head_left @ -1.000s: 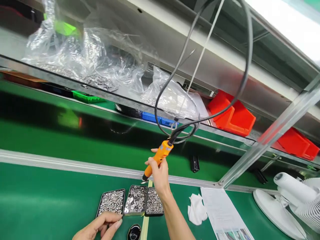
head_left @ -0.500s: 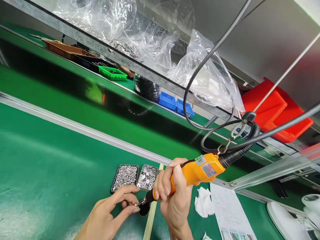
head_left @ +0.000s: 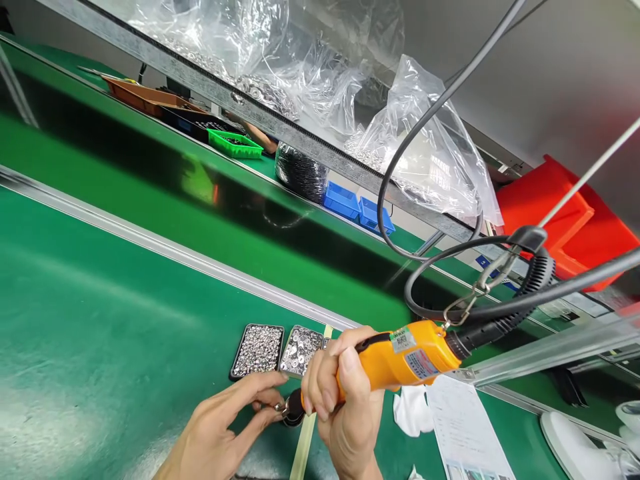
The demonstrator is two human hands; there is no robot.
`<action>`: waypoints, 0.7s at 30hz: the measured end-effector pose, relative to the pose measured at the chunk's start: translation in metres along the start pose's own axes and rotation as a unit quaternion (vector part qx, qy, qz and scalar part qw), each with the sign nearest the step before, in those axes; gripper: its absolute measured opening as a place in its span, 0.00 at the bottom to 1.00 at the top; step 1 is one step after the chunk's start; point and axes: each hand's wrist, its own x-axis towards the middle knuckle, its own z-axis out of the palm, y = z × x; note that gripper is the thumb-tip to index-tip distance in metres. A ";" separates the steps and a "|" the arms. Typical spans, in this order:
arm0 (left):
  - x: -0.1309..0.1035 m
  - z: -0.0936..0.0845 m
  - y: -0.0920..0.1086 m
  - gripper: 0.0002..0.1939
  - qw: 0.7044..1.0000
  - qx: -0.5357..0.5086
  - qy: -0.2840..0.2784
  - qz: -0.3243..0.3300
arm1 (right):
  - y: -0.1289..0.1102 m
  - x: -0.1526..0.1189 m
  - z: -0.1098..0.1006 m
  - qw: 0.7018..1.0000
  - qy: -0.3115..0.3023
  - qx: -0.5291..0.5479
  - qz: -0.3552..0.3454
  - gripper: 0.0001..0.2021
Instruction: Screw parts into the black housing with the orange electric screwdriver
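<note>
Driver's dropped a bit lower since before; my right hand (head_left: 345,407) grips the orange screwdriver (head_left: 400,357), left hand (head_left: 225,433) pinches a small black part (head_left: 294,415) on the desk (head_left: 100,320).

A second earlier the right hand (head_left: 340,400) had held the driver (head_left: 400,353) up at arm's reach, far over the trays (head_left: 277,350); it then drew the driver near and tipped it down to the left. The left hand (head_left: 225,433) lifted from the near belt and pinched at a small part (head_left: 293,413) under the bit. The view swung lower and closer.
</note>
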 end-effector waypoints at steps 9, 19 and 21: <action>0.004 0.000 0.012 0.18 0.992 0.049 0.044 0.110 | -0.002 -0.001 0.002 1.000 -0.002 0.001 -0.006 0.08; 0.005 -0.002 0.014 0.21 0.993 0.035 0.058 0.099 | 0.011 -0.008 0.000 0.999 -0.035 -0.037 0.000 0.06; 0.006 -0.003 0.016 0.25 0.993 0.037 0.036 0.104 | 0.011 -0.008 -0.001 0.999 -0.036 -0.023 0.003 0.07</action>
